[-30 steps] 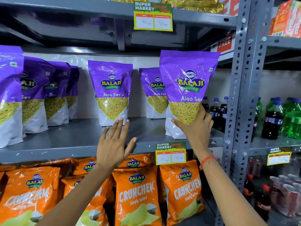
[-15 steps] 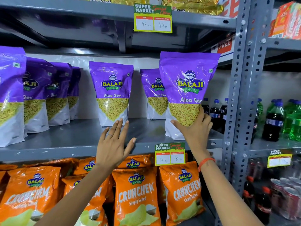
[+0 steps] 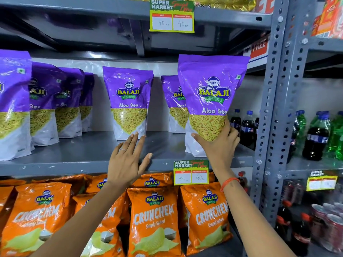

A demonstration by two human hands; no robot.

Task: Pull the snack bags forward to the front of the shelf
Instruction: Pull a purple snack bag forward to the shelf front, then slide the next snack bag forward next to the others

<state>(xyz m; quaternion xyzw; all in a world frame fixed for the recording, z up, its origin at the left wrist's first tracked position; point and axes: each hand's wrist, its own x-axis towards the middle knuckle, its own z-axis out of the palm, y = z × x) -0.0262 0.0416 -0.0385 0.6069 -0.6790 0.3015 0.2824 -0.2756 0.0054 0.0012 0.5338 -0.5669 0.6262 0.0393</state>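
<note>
Purple Balaji Aloo Sev bags stand on the grey middle shelf. My right hand grips the lower part of the rightmost bag, which stands at the shelf's front edge. Another purple bag stands behind it, further back. A middle bag stands set back on the shelf. My left hand is open with fingers spread, its fingertips just below and in front of that middle bag. Several more purple bags line up at the left, the nearest one at the front edge.
Orange Crunchem bags fill the shelf below. Price tags hang on the shelf edges. A perforated grey upright stands at the right, with dark and green drink bottles beyond it. The upper shelf overhangs the bags.
My left hand has moved slightly up and toward the middle bag. The right hand stays on the rightmost bag, which has barely shifted.
</note>
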